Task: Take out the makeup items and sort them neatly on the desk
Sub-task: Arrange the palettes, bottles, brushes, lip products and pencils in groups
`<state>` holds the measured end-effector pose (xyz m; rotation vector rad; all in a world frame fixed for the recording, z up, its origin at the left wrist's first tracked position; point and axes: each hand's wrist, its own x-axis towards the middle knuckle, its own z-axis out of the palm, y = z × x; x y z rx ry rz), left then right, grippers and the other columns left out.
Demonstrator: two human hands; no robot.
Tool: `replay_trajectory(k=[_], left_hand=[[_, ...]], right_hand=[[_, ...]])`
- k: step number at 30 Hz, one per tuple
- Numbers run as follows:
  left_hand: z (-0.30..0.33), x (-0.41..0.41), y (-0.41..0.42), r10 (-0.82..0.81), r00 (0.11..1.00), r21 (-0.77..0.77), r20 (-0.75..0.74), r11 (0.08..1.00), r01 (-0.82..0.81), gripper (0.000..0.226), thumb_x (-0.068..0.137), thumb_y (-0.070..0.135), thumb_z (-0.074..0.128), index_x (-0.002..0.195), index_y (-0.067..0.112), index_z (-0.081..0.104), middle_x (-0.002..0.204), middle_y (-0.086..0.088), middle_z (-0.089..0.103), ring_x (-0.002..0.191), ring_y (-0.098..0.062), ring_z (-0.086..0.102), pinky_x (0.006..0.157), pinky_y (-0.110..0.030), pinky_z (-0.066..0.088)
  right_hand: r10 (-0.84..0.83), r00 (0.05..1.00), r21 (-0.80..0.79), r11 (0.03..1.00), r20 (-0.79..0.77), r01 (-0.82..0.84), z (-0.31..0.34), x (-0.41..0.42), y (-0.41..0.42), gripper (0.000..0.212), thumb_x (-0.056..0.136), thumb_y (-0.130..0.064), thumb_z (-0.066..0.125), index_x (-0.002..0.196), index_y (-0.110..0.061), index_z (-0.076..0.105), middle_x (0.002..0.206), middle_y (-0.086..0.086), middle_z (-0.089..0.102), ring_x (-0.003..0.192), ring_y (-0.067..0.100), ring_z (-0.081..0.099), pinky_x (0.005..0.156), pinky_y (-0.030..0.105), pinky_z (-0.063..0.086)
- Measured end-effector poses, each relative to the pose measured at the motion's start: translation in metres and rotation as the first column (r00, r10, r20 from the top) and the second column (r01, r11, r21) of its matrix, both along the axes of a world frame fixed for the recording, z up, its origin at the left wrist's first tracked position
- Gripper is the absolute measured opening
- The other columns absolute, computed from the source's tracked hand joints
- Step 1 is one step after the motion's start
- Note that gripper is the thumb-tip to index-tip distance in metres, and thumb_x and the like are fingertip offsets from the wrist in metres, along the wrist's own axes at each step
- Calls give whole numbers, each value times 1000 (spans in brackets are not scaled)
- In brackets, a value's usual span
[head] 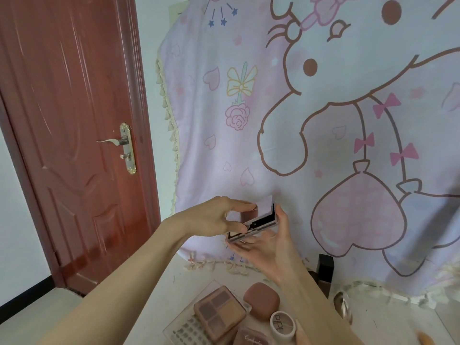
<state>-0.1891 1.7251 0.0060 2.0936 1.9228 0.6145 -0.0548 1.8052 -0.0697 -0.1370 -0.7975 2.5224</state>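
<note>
I hold a small mirrored compact palette [258,224] open in the air above the desk. My left hand [219,217] pinches its left edge and raised lid. My right hand [268,242] cradles its base from below, fingers curled round the right end. On the desk below lie a four-pan eyeshadow palette [220,311], a rounded brown case [261,301], a small round white pot [282,326], a pink box with script lettering [251,338] and a clear sheet of small stickers [189,332].
A dark square bottle [324,275] stands at the back of the white desk [159,295] against a pink cartoon cloth [323,120]. A clear glass item [344,307] lies to the right. A red door [74,120] is at left.
</note>
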Motion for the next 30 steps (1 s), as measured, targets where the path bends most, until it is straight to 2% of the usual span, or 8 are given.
replay_trajectory(k=[2, 5, 8, 11, 14, 18, 25, 30], left_hand=[[0, -1, 1, -13, 999, -34, 39, 999, 15, 51, 90, 20, 61, 138, 19, 43, 143, 16, 39, 132, 4, 31, 106, -14, 28], [2, -5, 2, -27, 997, -36, 67, 999, 29, 46, 90, 17, 60, 135, 18, 47, 131, 21, 46, 120, 12, 38, 100, -3, 27], [5, -12, 4, 9, 985, 75, 173, 997, -22, 32, 90, 8, 59, 121, 12, 61, 111, 14, 62, 99, 8, 56, 92, -6, 40], [4, -27, 9, 109, 951, 165, 288, 973, -162, 23, 87, 2, 60, 107, 8, 69, 93, 9, 68, 78, 10, 62, 81, -5, 46], [-3, -46, 14, 221, 942, 184, 252, 945, -271, 20, 87, 5, 61, 103, 10, 72, 93, 11, 66, 86, 1, 60, 75, 2, 40], [-21, -68, 17, 291, 923, 138, 250, 933, -332, 20, 87, 5, 60, 104, 9, 71, 99, 7, 67, 94, -3, 58, 75, 4, 37], [-49, -103, 23, 396, 852, 82, 343, 891, -447, 18, 85, 5, 63, 99, 12, 73, 97, 6, 69, 93, -4, 60, 88, -11, 40], [-72, -131, 31, 497, 810, 70, 311, 838, -542, 17, 85, 5, 63, 94, 15, 74, 92, 8, 67, 91, -5, 58, 85, -12, 38]], right_hand=[[8, 1000, -22, 1000, -6, -8, -3, -1, 0, 82, 57, -54, 82, 118, -3, 63, 126, 32, 52, 111, 45, 57, 95, 54, 46], [24, 998, -67, 997, -62, -28, -8, -4, 1, 77, 62, -53, 81, 116, -1, 64, 122, 32, 55, 113, 46, 55, 94, 54, 46], [56, 995, -64, 996, -86, -62, -12, -6, 3, 73, 67, -53, 77, 113, 2, 65, 122, 35, 53, 115, 48, 53, 94, 54, 45], [54, 996, -49, 997, -66, -58, -14, -10, -1, 61, 80, -49, 67, 117, -1, 63, 126, 31, 53, 118, 43, 53, 93, 48, 48], [-20, 999, -49, 999, 39, 22, -16, -18, -3, 42, 90, -31, 58, 121, -2, 61, 123, 26, 58, 114, 36, 58, 85, 40, 55], [-9, 979, -52, 998, 202, 20, -27, -33, -6, 28, 94, -17, 51, 113, 3, 57, 111, 28, 64, 98, 36, 66, 75, 41, 59], [35, 930, -68, 998, 367, -11, -46, -68, -3, 16, 94, -3, 49, 104, 6, 56, 90, 27, 69, 88, 36, 65, 63, 39, 60], [78, 873, -19, 997, 482, -78, -60, -99, 6, 17, 93, 1, 49, 107, 7, 57, 91, 24, 68, 88, 34, 64, 70, 38, 55]])
